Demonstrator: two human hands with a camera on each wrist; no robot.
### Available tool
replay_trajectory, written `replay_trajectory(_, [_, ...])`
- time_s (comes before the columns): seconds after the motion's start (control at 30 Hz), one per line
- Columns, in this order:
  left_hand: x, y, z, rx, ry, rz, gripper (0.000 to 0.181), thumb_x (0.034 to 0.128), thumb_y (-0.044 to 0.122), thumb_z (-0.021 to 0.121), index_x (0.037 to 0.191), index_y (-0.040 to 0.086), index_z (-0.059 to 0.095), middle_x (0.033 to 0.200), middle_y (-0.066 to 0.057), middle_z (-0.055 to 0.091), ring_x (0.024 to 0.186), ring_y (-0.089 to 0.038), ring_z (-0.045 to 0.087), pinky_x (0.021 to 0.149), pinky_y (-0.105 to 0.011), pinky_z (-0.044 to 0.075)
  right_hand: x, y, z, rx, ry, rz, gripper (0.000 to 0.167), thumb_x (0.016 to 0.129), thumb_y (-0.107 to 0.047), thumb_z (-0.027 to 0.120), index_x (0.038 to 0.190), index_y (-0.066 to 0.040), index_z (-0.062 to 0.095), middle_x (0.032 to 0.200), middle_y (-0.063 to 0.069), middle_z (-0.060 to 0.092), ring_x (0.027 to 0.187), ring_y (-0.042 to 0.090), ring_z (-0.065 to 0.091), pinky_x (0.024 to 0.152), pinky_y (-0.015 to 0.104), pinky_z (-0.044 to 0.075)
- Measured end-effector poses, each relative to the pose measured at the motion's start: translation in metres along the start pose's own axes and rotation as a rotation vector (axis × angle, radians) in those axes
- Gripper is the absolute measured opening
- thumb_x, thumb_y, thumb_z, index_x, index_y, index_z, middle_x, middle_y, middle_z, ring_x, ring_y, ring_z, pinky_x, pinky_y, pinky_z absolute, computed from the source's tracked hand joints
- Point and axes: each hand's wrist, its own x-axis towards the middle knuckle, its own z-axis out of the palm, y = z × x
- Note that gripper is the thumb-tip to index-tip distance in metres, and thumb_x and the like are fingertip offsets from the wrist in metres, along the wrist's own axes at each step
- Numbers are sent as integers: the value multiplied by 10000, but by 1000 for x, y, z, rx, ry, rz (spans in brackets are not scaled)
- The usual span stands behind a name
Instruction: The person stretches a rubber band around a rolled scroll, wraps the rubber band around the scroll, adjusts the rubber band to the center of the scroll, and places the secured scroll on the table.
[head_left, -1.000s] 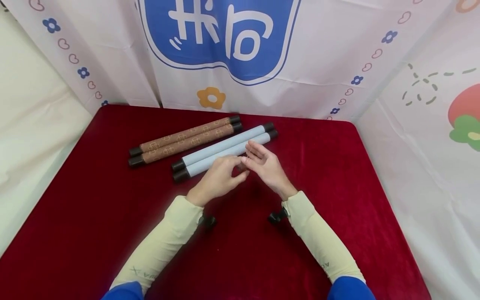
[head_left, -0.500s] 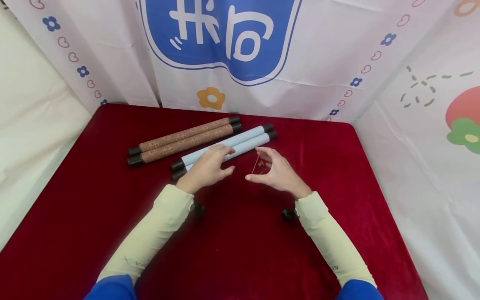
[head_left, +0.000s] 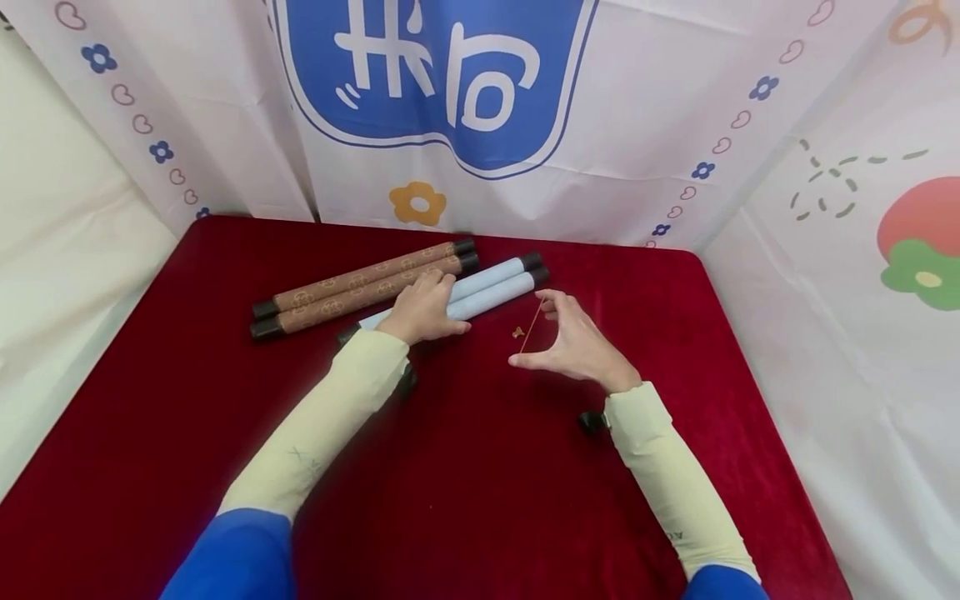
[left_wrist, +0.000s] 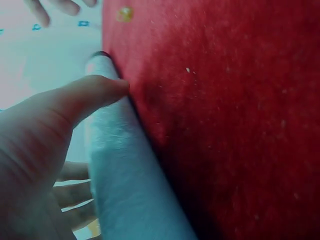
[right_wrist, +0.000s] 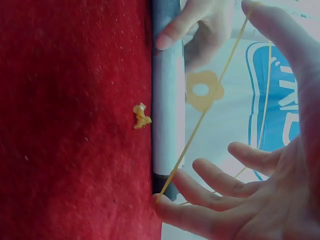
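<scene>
Two light-blue rolls [head_left: 491,297] with black ends lie side by side on the red cloth. My left hand [head_left: 423,308] grips them across the middle, thumb on the near side and fingers over the far side. In the left wrist view, the thumb [left_wrist: 92,95] lies against a blue roll [left_wrist: 125,165]. My right hand [head_left: 581,346] is held to the right of the rolls, with a thin yellowish rubber band [right_wrist: 204,112] stretched between its spread thumb and index finger. Beneath it a small crumpled yellow piece [right_wrist: 141,116] lies on the cloth; its kind is unclear.
Two brown patterned rolls [head_left: 360,286] with black ends lie behind the blue ones, to the left. The red cloth-covered table [head_left: 480,492] meets a white printed curtain [head_left: 622,108] at the back. White fabric also hangs at both sides.
My hands have drawn apart. The left moved up onto the blue rolls and took hold of them; the right moved rightward, spreading the rubber band. The yellow piece now shows clear on the cloth.
</scene>
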Motion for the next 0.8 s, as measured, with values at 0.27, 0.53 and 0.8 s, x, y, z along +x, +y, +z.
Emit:
replay_trajectory(0.27, [17, 0, 9, -37, 0, -41, 969, 829, 561, 854, 1514, -13, 482, 1563, -232, 480, 1461, -417, 458, 1110, -600, 482, 2, 5, -9, -5, 6, -7, 1163, 709, -582, 921, 1598, -174, 293, 1522, 166, 449, 1417, 346, 496, 1123, 549, 496])
replay_trajectory(0.53, [18, -3, 7, -119, 39, -37, 822, 786, 456, 917, 1396, -4, 614, 1353, -190, 640, 1218, -341, 623, 979, -545, 554, 4, 9, -16, 3, 4, -9, 1190, 705, -591, 923, 1612, -193, 264, 1513, 167, 443, 1406, 340, 481, 1098, 567, 505])
replay_trajectory(0.8, [3, -4, -4, -184, 91, 56, 891, 751, 400, 947, 1450, -23, 590, 1443, -194, 624, 1269, -347, 625, 1043, -532, 533, 3, 14, -28, 28, 35, -19, 1169, 727, -545, 925, 1611, -195, 244, 1501, 152, 446, 1408, 340, 491, 1102, 575, 502])
